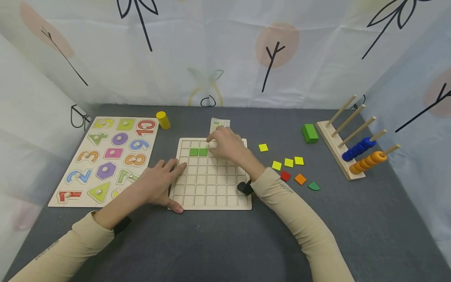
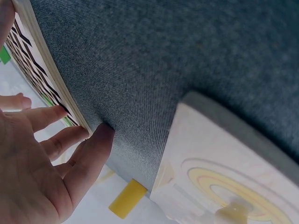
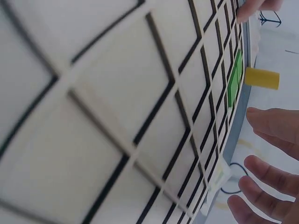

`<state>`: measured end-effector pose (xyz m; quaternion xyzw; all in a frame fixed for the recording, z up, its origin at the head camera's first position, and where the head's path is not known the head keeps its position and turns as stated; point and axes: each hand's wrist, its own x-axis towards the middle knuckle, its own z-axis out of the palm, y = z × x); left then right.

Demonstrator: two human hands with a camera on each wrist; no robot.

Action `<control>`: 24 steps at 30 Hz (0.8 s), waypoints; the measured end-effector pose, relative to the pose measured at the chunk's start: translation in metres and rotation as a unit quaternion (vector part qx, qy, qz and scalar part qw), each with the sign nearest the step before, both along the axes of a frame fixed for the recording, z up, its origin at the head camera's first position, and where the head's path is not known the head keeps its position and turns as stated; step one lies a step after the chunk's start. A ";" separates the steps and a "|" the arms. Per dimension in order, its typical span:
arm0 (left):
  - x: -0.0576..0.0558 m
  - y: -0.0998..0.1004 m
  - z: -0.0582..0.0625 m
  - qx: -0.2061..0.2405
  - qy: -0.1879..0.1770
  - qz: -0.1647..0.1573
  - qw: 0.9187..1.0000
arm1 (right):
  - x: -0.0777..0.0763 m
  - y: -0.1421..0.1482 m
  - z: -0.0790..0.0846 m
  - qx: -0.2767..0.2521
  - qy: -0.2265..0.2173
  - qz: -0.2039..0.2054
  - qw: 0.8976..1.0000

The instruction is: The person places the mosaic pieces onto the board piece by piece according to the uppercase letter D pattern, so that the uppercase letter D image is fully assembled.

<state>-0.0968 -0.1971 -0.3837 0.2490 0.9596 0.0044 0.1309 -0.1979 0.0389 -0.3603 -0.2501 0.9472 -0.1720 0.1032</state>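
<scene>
A pale wooden grid board [image 1: 211,200] lies flat on the dark table. Two green square tiles [image 1: 198,152] sit side by side in its upper left cells. My left hand [image 1: 158,183] rests along the board's left edge, fingers spread and thumb near the lower left corner. Over the board's top part is my right hand [image 1: 228,145], just right of the green tiles. Its fingers [image 3: 268,175] are slightly bent and apart in the right wrist view, with nothing visible between them. A small printed card [image 1: 220,122] lies behind the board, partly hidden by the right hand.
Several yellow tiles [image 1: 289,162], a red tile [image 1: 285,176], an orange tile [image 1: 300,179] and a green quarter-round piece [image 1: 314,186] lie right of the board. Farther right are a green block [image 1: 309,133] and a peg stacker [image 1: 340,150]. Left are a number puzzle [image 1: 83,161] and yellow cylinder [image 1: 163,120].
</scene>
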 end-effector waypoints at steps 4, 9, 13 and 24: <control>0.000 0.000 0.000 0.002 -0.003 0.002 1.000 | -0.004 0.014 0.002 0.003 -0.003 -0.016 1.000; 0.001 0.000 0.000 0.004 0.000 0.001 1.000 | -0.008 0.034 0.005 0.009 -0.007 -0.035 0.999; 0.001 0.000 -0.001 0.003 0.004 -0.002 1.000 | -0.011 0.051 0.006 0.013 -0.005 -0.047 0.999; 0.000 0.000 -0.001 0.003 0.001 0.000 1.000 | -0.012 0.095 0.006 0.014 -0.003 -0.069 0.998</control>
